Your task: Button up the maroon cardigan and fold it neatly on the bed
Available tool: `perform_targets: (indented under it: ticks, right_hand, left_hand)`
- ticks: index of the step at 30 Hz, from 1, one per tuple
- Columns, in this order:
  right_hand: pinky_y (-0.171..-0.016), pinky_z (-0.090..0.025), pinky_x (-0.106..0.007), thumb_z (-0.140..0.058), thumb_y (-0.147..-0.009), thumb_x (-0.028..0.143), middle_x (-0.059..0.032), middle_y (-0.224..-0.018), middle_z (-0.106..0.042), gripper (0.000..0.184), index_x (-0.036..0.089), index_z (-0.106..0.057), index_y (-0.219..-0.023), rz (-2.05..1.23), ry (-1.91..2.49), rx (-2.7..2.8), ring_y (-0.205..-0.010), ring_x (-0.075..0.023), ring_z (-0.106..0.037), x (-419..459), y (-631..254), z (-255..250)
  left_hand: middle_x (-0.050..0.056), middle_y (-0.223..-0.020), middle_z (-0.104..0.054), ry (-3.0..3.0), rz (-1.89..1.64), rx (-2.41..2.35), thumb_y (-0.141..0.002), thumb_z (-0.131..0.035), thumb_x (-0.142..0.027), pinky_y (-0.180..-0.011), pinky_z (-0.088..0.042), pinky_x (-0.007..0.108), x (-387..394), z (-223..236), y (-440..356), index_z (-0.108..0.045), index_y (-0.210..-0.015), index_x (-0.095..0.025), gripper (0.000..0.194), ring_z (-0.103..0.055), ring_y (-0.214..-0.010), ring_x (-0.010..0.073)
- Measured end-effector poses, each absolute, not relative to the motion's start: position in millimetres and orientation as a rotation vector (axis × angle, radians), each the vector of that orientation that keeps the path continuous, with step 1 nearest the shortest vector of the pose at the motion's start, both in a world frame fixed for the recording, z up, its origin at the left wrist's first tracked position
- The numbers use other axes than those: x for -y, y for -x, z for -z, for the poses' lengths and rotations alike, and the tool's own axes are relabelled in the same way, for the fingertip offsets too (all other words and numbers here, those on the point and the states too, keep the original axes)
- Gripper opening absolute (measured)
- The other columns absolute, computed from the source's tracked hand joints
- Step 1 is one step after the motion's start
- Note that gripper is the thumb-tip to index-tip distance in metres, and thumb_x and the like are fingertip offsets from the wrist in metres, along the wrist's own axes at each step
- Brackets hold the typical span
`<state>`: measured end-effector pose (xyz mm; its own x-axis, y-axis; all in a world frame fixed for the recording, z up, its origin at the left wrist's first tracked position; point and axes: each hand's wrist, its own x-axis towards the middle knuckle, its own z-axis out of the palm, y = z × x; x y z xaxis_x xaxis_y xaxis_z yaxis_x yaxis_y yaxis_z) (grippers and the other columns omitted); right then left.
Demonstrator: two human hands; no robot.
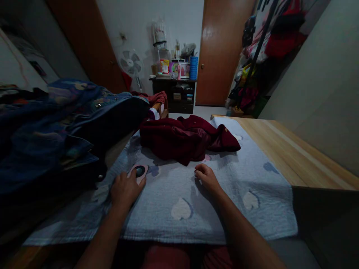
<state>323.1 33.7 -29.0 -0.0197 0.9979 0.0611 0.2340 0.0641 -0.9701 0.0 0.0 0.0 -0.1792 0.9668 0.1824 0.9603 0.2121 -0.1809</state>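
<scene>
My left hand [125, 188] rests on a pale blue blanket [179, 194] with white hearts, its fingers curled over the near end of a pink phone [139, 172] with a round dark camera. My right hand [206, 176] lies on the blanket to the right, fingers bent loosely down against the cloth and holding nothing I can see. Just beyond both hands a crumpled dark red garment [186, 138] lies on the blanket.
A heap of blue patterned clothes [56, 127] fills the left. Bare wooden board [291, 153] runs along the right beside a grey wall. Farther back stand a fan [131, 63], a dark shelf [175, 93] with clutter, a brown door [221, 52] and hanging clothes [263, 48].
</scene>
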Motion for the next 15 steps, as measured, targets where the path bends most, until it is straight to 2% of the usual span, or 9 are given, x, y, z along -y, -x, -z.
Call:
perform_targets:
  ticks: [7, 10, 12, 15]
  right_hand:
    - [-0.058, -0.043, -0.026, -0.059, -0.065, 0.025, -0.0001, -0.068, -0.061, 0.014, 0.019, -0.06, -0.078, -1.231, 1.262, 1.195, -0.062, -0.0141, -0.056, -33, -324, 21]
    - [-0.052, -0.041, -0.023, -0.06, -0.063, 0.023, -0.0007, -0.07, -0.062, 0.015, 0.018, -0.06, -0.078, -1.34, 1.202, 1.034, -0.058, -0.0117, -0.056, -34, -324, 17]
    - [-0.049, -0.041, -0.021, -0.061, -0.063, 0.022, -0.0015, -0.071, -0.064, 0.017, 0.018, -0.06, -0.079, -1.413, 1.169, 0.925, -0.057, -0.0114, -0.057, -38, -325, 15]
    - [-0.048, -0.045, -0.022, -0.064, -0.063, 0.021, -0.0032, -0.072, -0.066, 0.018, 0.018, -0.061, -0.08, -1.495, 1.096, 0.755, -0.058, -0.0131, -0.06, -49, -329, 14]
  left_hand:
    - [0.019, -0.105, -0.054, 1.81, -0.011, 2.207, -0.088, -0.035, -0.055, -0.077, -0.039, 0.042, 5, 0, -7, -0.057, -0.122, -0.015, 0.057, -0.048, -0.1, 0.0369]
    - [0.02, -0.109, -0.054, 1.832, 0.037, 2.221, -0.087, -0.04, -0.052, -0.081, -0.039, 0.045, 5, -4, -11, -0.057, -0.121, -0.012, 0.055, -0.048, -0.103, 0.0379]
    - [0.02, -0.116, -0.052, 1.844, 0.165, 2.224, -0.086, -0.045, -0.049, -0.087, -0.037, 0.05, 3, -10, -18, -0.054, -0.124, -0.011, 0.054, -0.045, -0.109, 0.0392]
    - [0.019, -0.124, -0.049, 2.052, 0.569, 2.184, -0.086, -0.046, -0.04, -0.098, -0.032, 0.052, 3, -18, -49, -0.055, -0.121, -0.014, 0.044, -0.042, -0.118, 0.0372]
